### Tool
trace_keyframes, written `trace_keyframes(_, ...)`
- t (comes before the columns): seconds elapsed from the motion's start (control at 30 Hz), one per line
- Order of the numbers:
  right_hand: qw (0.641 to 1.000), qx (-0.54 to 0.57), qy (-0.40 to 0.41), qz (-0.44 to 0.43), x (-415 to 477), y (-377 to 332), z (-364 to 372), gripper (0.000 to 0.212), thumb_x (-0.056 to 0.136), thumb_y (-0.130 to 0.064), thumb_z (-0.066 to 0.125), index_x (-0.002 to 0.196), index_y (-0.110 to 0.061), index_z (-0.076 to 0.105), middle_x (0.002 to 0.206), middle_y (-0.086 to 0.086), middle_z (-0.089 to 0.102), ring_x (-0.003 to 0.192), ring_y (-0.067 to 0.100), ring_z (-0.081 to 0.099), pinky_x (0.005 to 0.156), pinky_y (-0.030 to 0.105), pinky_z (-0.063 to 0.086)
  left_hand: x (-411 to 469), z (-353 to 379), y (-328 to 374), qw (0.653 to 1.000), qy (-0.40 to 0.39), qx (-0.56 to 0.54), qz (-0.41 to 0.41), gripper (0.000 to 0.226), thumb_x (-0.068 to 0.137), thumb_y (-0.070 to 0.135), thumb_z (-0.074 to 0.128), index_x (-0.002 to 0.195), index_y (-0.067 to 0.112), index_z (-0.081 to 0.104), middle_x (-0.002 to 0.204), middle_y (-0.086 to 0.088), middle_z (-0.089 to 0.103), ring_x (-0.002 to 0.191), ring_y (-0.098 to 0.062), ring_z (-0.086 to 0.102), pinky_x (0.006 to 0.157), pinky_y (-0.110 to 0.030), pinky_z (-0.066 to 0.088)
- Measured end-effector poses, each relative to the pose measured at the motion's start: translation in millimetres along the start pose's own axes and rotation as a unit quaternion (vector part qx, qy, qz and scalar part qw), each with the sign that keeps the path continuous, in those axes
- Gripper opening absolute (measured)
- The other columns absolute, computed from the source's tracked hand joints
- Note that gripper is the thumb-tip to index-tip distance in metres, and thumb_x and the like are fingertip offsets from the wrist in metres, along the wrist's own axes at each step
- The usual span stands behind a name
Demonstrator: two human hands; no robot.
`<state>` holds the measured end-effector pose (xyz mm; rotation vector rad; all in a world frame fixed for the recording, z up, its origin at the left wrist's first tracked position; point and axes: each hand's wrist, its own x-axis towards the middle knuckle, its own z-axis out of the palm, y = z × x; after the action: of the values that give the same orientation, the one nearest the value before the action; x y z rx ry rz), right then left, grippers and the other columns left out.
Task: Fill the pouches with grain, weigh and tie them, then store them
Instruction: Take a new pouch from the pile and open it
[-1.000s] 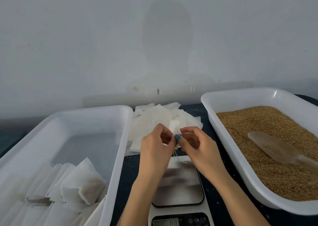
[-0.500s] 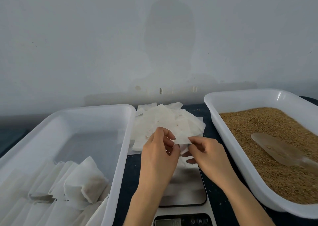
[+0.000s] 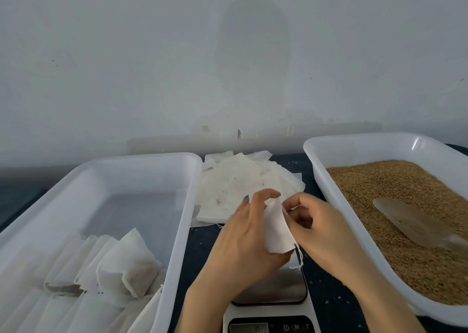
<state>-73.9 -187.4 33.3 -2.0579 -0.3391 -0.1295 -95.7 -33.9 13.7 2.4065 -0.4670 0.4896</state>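
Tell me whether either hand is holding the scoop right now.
No; the scoop lies on the grain; left hand and right hand hold a pouch.

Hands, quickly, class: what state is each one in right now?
Left hand: holds the white pouch.
Right hand: pinches the same pouch's upper edge.

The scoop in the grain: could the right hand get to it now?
Probably yes: the scoop lies uncovered on the grain, close beside the right hand, though that hand pinches the pouch.
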Motion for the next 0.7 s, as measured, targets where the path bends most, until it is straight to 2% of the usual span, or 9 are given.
trace_keyframes(0.1, 0.999, -0.017, 0.037, -0.023, -5.1, -4.8, -5.8, 0.016, 0.084, -0.027, 0.075, 0.084, -0.03, 0.06, 0.072, -0.015, 0.069, 0.066, 0.002, 0.064, 0.06, 0.014, 0.047, -2.7, -4.7, -4.0, 0.999, -0.025, 0.005, -0.035, 0.061, 0.074, 0.043, 0.071, 0.118, 0.043, 0.028, 0.101, 0.022, 0.052, 0.089, -0.006, 0.06, 0.074, -0.03, 0.055)
trace_keyframes(0.23, 0.993, -0.055, 0.059, -0.09, -14.9, -10.7, -12.7, 0.022, 0.081, -0.016, 0.075, 0.083, -0.035, 0.064, 0.082, -0.018, 0.066, 0.078, 0.006, 0.066, 0.059, 0.017, 0.049, -3.4, -7.5, -3.1, 0.998, 0.005, 0.056, -0.037, 0.05, 0.08, 0.051, 0.067, 0.115, 0.03, 0.038, 0.095, 0.016, 0.055, 0.081, -0.011, 0.062, 0.064, -0.031, 0.053)
trace_keyframes(0.33, 0.991, -0.062, 0.029, -0.111, -23.8, -11.8, -14.7, 0.008, 0.087, -0.045, 0.061, 0.092, -0.044, 0.066, 0.094, -0.026, 0.065, 0.082, 0.001, 0.063, 0.056, 0.017, 0.045, -2.8, -9.8, -4.2, 0.997, 0.008, 0.071, -0.043, 0.051, 0.081, 0.055, 0.066, 0.113, 0.026, 0.039, 0.096, 0.012, 0.059, 0.078, -0.012, 0.063, 0.06, -0.027, 0.052)
trace_keyframes(0.4, 0.987, -0.097, 0.015, -0.131, -26.8, -11.6, -13.7, 0.027, 0.089, -0.063, 0.051, 0.092, -0.042, 0.067, 0.096, -0.03, 0.061, 0.082, -0.003, 0.059, 0.06, 0.015, 0.043, -2.2, -10.5, -1.7, 0.997, 0.012, 0.075, -0.032, 0.047, 0.081, 0.061, 0.057, 0.107, 0.027, 0.037, 0.089, 0.014, 0.057, 0.068, -0.009, 0.059, 0.052, -0.022, 0.046)
trace_keyframes(0.47, 0.986, -0.101, -0.004, -0.131, -26.6, -10.9, -11.2, 0.034, 0.087, -0.067, 0.05, 0.089, -0.039, 0.068, 0.092, -0.024, 0.061, 0.091, 0.0, 0.058, 0.067, 0.017, 0.045, -1.7, -10.5, 3.1, 0.996, 0.02, 0.083, -0.015, 0.042, 0.078, 0.063, 0.045, 0.101, 0.03, 0.033, 0.08, 0.017, 0.051, 0.056, -0.004, 0.048, 0.046, -0.014, 0.033)
trace_keyframes(0.5, 0.987, -0.099, -0.012, -0.127, -27.3, -10.8, -10.2, 0.031, 0.085, -0.064, 0.052, 0.088, -0.038, 0.068, 0.093, -0.021, 0.06, 0.097, 0.0, 0.058, 0.072, 0.019, 0.046, -1.4, -10.3, 4.8, 0.996, 0.022, 0.088, -0.007, 0.041, 0.079, 0.062, 0.045, 0.101, 0.03, 0.035, 0.08, 0.018, 0.049, 0.055, -0.003, 0.044, 0.048, -0.012, 0.033)
trace_keyframes(0.57, 0.987, -0.109, -0.011, -0.121, -28.6, -12.0, -9.3, 0.016, 0.085, -0.056, 0.056, 0.083, -0.041, 0.062, 0.104, -0.019, 0.06, 0.106, -0.001, 0.056, 0.08, 0.021, 0.047, -0.8, -8.1, 5.2, 0.995, 0.032, 0.089, 0.006, 0.044, 0.08, 0.057, 0.054, 0.105, 0.022, 0.046, 0.086, 0.012, 0.056, 0.066, -0.003, 0.049, 0.057, -0.018, 0.045)
trace_keyframes(0.63, 0.985, -0.125, -0.003, -0.116, -31.5, -15.5, -9.7, 0.015, 0.087, -0.051, 0.056, 0.074, -0.046, 0.049, 0.104, -0.017, 0.058, 0.102, 0.001, 0.057, 0.078, 0.024, 0.048, 0.5, -6.7, 7.0, 0.996, 0.047, 0.076, 0.012, 0.049, 0.079, 0.055, 0.053, 0.107, 0.015, 0.055, 0.094, 0.007, 0.06, 0.078, -0.008, 0.055, 0.067, -0.02, 0.048)
trace_keyframes(0.7, 0.986, -0.119, 0.007, -0.12, -35.7, -22.0, -9.7, 0.021, 0.087, -0.05, 0.054, 0.071, -0.046, 0.041, 0.097, -0.018, 0.054, 0.09, 0.004, 0.057, 0.07, 0.024, 0.046, 1.5, -6.9, 12.6, 0.998, 0.057, 0.039, 0.006, 0.047, 0.077, 0.052, 0.05, 0.106, 0.015, 0.056, 0.095, 0.008, 0.059, 0.079, -0.006, 0.053, 0.067, -0.015, 0.041)
